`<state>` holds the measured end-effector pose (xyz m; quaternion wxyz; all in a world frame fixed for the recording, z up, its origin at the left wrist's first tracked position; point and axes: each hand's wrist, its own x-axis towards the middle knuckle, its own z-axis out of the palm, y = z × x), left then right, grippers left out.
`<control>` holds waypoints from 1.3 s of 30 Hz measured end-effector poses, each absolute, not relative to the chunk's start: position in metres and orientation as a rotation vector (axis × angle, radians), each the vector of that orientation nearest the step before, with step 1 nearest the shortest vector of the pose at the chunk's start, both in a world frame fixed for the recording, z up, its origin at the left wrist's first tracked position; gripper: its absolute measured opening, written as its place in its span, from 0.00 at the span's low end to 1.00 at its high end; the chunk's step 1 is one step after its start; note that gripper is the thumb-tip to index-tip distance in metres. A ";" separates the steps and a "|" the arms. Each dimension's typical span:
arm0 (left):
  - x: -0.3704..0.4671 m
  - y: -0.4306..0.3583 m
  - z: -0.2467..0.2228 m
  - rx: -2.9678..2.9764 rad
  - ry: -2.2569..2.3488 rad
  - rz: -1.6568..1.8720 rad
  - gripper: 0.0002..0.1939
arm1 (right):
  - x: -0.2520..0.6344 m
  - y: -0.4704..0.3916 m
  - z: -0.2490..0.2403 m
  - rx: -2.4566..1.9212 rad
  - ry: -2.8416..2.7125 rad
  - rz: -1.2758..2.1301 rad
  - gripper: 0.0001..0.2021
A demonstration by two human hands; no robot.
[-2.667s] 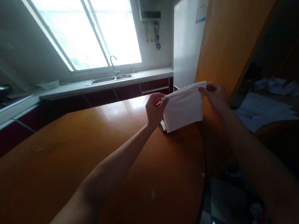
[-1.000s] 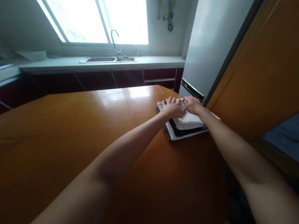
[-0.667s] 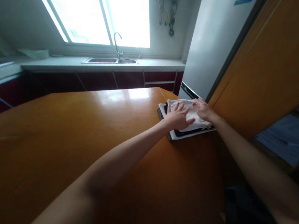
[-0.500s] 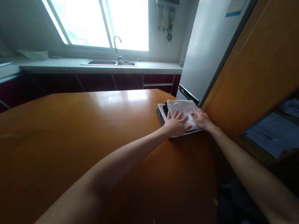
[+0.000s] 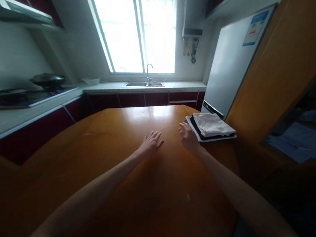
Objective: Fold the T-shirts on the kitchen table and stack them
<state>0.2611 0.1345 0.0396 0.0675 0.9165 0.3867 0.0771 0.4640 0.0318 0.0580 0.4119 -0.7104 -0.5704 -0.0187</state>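
Note:
A stack of folded cloth [image 5: 212, 125], white on top with black and more white below, lies at the right far side of the brown wooden table [image 5: 118, 137]. My right hand [image 5: 188, 136] is just left of the stack, fingers apart and holding nothing. Whether it touches the stack's edge or the table, I cannot tell. Over the middle of the table is my left hand [image 5: 150, 144], fingers spread, palm down and nothing in it.
Beyond the table stand a counter with a sink [image 5: 142, 84] and a tap [image 5: 148, 73]. A fridge [image 5: 230, 62] rises behind the cloth stack. On the left are a stove [image 5: 31, 95] and a lidded pan [image 5: 48, 79]. Blue cloth [image 5: 298, 142] lies on a shelf at right.
Both hands have come off the cloth stack and moved left, the left hand farther, to the middle of the table. My view has tilted up and turned left.

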 end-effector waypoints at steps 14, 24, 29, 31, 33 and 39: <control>0.141 0.085 0.008 2.689 1.375 0.160 0.32 | 0.303 0.047 0.000 -1.956 -1.838 0.268 0.29; 0.141 0.080 0.004 2.697 1.349 0.136 0.32 | 0.303 0.041 -0.005 -1.985 -2.005 0.228 0.27; 0.140 0.080 0.005 2.683 1.343 0.149 0.32 | 0.304 0.042 -0.006 -1.994 -2.002 0.230 0.27; 0.141 0.081 0.004 2.685 1.336 0.154 0.32 | 0.304 0.041 -0.006 -1.995 -2.001 0.236 0.27; 0.141 0.082 0.003 2.690 1.334 0.161 0.32 | 0.304 0.041 -0.006 -1.994 -1.998 0.233 0.27; 0.142 0.085 -0.002 2.698 1.335 0.174 0.32 | 0.303 0.040 -0.006 -2.004 -1.992 0.223 0.27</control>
